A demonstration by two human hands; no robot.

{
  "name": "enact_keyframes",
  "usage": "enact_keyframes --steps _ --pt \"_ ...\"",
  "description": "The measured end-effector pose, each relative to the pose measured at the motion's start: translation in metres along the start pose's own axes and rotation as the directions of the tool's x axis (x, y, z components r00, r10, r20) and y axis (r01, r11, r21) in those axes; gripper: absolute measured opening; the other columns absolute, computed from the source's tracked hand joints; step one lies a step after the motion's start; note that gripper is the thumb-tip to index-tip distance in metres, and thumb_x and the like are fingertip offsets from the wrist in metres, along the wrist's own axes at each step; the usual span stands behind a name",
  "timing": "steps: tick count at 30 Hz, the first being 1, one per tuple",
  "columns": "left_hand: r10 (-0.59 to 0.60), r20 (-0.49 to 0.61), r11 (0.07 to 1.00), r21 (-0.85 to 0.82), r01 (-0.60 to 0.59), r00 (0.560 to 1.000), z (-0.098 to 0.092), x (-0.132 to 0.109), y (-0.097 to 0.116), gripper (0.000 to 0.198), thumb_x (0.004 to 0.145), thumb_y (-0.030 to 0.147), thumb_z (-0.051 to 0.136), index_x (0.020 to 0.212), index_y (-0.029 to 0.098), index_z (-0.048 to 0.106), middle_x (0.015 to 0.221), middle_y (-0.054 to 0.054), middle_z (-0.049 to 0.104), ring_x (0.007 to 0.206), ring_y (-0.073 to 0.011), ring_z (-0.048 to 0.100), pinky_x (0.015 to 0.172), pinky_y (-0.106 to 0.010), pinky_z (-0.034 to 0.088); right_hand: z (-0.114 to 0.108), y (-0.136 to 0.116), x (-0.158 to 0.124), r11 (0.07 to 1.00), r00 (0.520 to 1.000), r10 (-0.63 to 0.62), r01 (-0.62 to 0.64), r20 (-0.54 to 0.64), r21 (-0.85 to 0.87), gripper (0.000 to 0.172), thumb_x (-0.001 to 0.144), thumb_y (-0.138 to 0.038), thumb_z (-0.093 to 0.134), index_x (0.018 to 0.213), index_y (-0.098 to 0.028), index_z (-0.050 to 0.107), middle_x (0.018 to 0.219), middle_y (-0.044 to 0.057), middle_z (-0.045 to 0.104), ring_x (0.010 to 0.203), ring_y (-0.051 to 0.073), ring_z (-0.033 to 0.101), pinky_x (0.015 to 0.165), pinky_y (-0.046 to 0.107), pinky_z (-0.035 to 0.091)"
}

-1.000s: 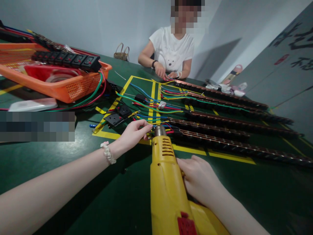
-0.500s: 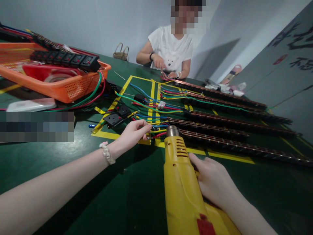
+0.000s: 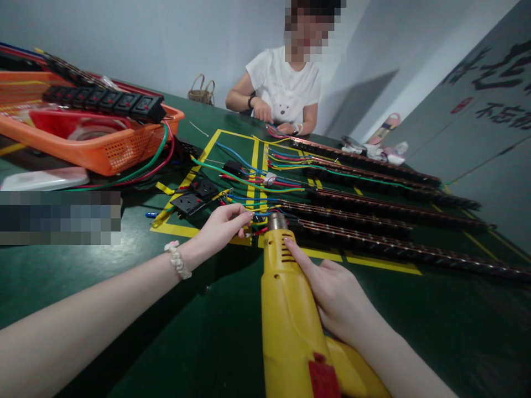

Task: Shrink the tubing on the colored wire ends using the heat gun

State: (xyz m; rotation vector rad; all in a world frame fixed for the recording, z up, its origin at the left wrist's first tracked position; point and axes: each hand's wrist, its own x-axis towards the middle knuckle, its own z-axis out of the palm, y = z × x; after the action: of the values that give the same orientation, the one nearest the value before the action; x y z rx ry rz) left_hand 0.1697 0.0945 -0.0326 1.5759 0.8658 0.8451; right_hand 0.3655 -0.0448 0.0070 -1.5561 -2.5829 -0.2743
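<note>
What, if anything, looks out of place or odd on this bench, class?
Nothing looks spilled or visibly damaged. Mildly odd: a black socket strip lies aslant atop the orange basket, with a green wire hanging outside, while the long strips at right lie side by side on the table.

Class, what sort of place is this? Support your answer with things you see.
Probably an electrical assembly workshop: a yellow heat gun points toward coloured wires, long dark strips lie in rows on the table, and a row of sockets rests on an orange basket.
</note>
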Motion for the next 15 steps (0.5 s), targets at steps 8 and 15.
enact_keyframes --steps 8,15 --pt "0.008 -0.010 1.000 -0.022 -0.008 1.000 0.001 0.000 0.003 0.032 0.080 0.040 0.050 0.068 0.010 0.049 0.055 0.002 0.048 0.050 -0.0029 0.044 0.051 -0.015 0.033 0.003 -0.014 0.019 0.999 0.995 -0.050 0.050 0.083 0.007 0.084 0.069 -0.005 0.039 0.141 -0.014 -0.002 0.088 0.002 0.063 0.064 0.014 0.050 0.060 0.027 0.032" --pt "0.004 -0.011 1.000 -0.015 -0.004 1.000 0.001 -0.001 0.005 0.031 0.081 0.038 0.049 0.067 0.010 0.048 0.056 0.002 0.047 0.050 -0.0022 0.043 0.051 -0.014 0.033 0.005 -0.014 0.018 0.999 0.999 -0.037 0.037 0.022 0.010 0.074 0.071 -0.007 0.045 0.137 -0.013 0.013 0.086 0.002 0.062 0.058 0.012 0.044 0.061 0.026 0.033"
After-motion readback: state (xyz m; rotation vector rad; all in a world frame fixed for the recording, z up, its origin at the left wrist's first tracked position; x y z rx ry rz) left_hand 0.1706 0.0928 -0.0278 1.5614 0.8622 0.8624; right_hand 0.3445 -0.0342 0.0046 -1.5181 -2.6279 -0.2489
